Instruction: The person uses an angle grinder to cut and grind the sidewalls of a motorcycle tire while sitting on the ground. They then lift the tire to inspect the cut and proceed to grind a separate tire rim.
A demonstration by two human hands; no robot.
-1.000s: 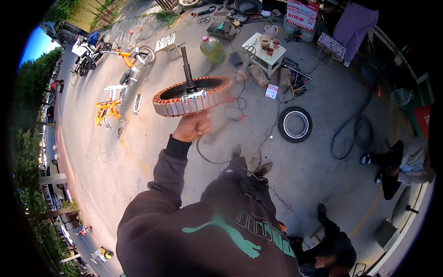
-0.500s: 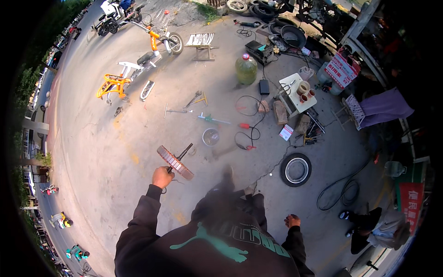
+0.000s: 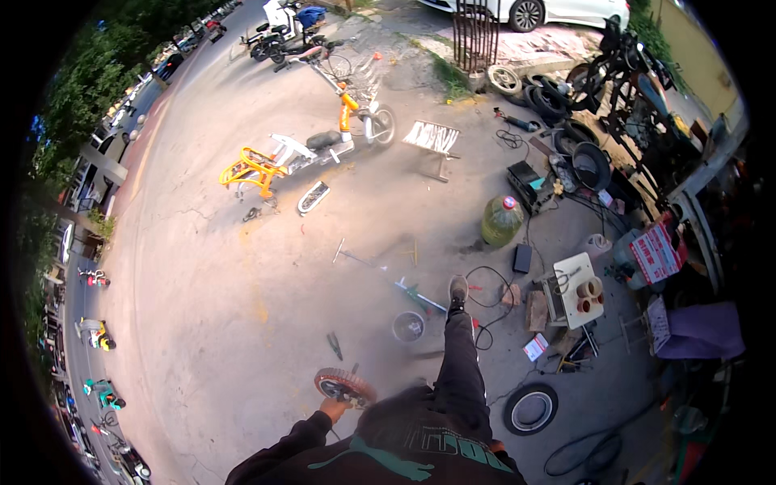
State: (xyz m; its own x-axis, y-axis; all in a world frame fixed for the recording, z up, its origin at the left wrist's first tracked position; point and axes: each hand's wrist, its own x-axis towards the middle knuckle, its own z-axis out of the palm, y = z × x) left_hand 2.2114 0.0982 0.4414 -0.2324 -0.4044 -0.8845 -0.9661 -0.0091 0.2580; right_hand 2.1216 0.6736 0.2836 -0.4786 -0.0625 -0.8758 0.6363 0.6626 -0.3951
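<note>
My left hand point(image 3: 331, 409) is closed on the hub of a round hub-motor stator point(image 3: 363, 383), its reddish-brown rim lined with copper-coloured windings. The stator hangs low in front of my body, tilted toward me. Just beyond it a pair of dark pliers point(image 3: 335, 346) lies on the ground. Only a sliver of my right hand point(image 3: 496, 446) shows beside my shirt; its fingers are hidden. My leg reaches forward, with the shoe point(image 3: 458, 293) beyond a small round bowl point(image 3: 408, 326).
A stripped orange-and-white electric bike point(image 3: 323, 139) stands at far left. On the right are a small tyred wheel point(image 3: 531, 408), a low white-topped table point(image 3: 578, 283) with cups, and a big jug point(image 3: 502, 221). Tools and cables lie between; tyres point(image 3: 590, 166) are piled at the back.
My view has swung right and a leg now stretches forward. The stator, still in my left hand, has turned its face toward me. My right hand has gone mostly out of sight.
</note>
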